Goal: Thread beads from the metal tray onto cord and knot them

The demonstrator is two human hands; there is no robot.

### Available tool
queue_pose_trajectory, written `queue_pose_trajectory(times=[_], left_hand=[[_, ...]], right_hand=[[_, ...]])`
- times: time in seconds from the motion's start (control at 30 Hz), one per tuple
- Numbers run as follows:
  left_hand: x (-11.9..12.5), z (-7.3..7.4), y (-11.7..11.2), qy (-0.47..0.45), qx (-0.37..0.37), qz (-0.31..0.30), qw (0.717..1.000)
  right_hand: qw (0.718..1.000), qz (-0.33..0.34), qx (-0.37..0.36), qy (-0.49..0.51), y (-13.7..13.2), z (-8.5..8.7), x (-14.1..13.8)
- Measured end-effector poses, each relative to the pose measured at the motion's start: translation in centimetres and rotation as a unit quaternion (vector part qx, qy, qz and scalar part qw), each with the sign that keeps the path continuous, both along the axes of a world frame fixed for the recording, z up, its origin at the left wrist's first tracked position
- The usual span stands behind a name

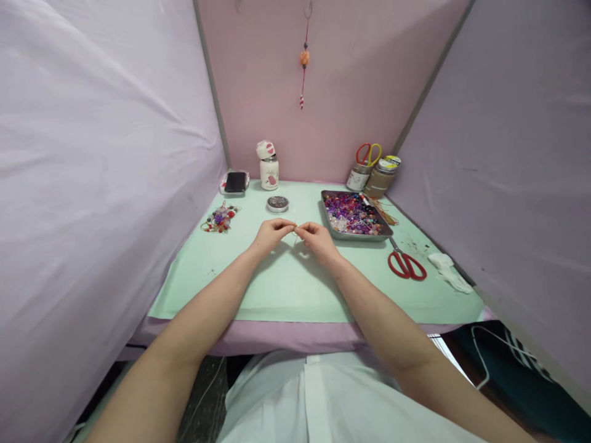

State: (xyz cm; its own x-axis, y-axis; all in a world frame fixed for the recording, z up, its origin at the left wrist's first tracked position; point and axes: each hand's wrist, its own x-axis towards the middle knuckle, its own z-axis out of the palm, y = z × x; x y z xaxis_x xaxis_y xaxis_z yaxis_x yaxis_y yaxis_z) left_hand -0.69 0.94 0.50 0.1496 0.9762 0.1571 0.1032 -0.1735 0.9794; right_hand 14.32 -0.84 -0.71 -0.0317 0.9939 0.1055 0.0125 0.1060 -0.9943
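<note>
Both hands were close together over the middle of the worktop, their fingertips almost meeting. The left hand was closed in a pinch, with thumb and finger on a thin yellowish cord, and the right hand was pinching the same cord just beside it. A short end of the cord hung below the fingers; the exact part between the fingertips was too small to tell. Just beyond the hands was a round dish with something dark inside. To the right of the right hand lay a metal tray, filled with beads of purple, red, white and dark colours. The red-handled scissors lay near its closest corner, and a white cloth was further right. Behind the tray stood two jars, of which one held red and yellow handles. On the left side there was a pile of strung beads, with a phone behind it and a white bottle near the back wall.
</note>
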Motion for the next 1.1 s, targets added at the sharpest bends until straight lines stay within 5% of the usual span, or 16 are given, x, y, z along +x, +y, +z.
queue_pose_trajectory(times=[0.23,0.67,0.9,1.1], left_hand=[[0.0,0.0,-0.2,0.046,0.027,-0.034,0.998],[-0.2,-0.3,-0.2,0.091,0.006,-0.079,0.993],[-0.3,-0.5,-0.2,0.068,-0.057,-0.106,0.99],[-0.4,-0.5,0.0,0.036,-0.082,-0.131,0.987]], right_hand=[[0.996,0.019,-0.034,0.082,0.3,-0.2,0.3],[0.999,0.013,-0.009,0.033,0.3,0.1,0.5],[0.972,0.017,-0.074,0.223,1.1,0.3,1.4],[0.964,-0.013,-0.075,0.254,1.5,0.5,2.0]])
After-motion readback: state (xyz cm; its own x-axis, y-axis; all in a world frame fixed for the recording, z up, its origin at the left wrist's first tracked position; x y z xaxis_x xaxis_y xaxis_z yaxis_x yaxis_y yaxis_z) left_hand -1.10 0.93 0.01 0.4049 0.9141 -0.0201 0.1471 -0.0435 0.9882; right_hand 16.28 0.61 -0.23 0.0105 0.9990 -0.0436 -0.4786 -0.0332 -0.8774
